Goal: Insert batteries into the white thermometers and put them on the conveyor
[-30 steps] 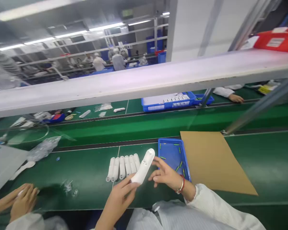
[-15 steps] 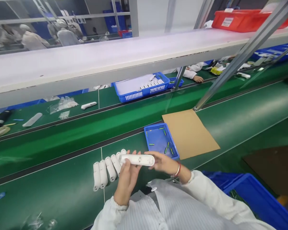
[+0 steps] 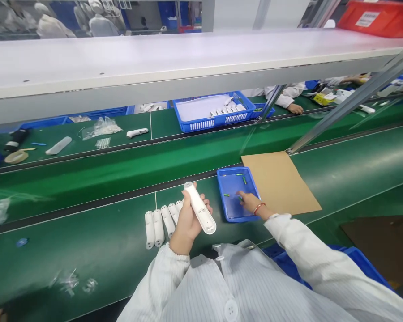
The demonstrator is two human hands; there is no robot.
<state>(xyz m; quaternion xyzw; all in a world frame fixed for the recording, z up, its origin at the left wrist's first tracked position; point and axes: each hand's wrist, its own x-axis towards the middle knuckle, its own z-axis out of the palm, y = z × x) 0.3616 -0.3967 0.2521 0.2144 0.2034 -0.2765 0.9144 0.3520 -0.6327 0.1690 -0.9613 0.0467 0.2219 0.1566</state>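
Observation:
My left hand [image 3: 189, 220] is wrapped around a long white plastic housing [image 3: 200, 209] with rounded ends. Its recessed side faces up, with small fittings near the lower end. My right hand [image 3: 250, 202] reaches down into a shallow blue tray [image 3: 223, 210], index finger and thumb close together at a small green stick-like part [image 3: 240, 198]. Other small green parts [image 3: 244, 180] lie loose in the tray; my right hand may cover more. Left of my left hand, several similar white housings [image 3: 159, 227] lie in a row on the green bench, some partly hidden.
A brown cardboard sheet [image 3: 282, 183] lies right of the tray. Beyond the green channel stands a blue basket [image 3: 201, 126] of white pieces. A white shelf [image 3: 174, 56] and a slanted metal post [image 3: 349, 98] stand overhead and right. A co-worker's hand [image 3: 295, 108] rests opposite.
My right hand has left the housing and moved right into the blue tray. My left hand alone now holds the housing, which has turned from level to slanted. The view has shifted.

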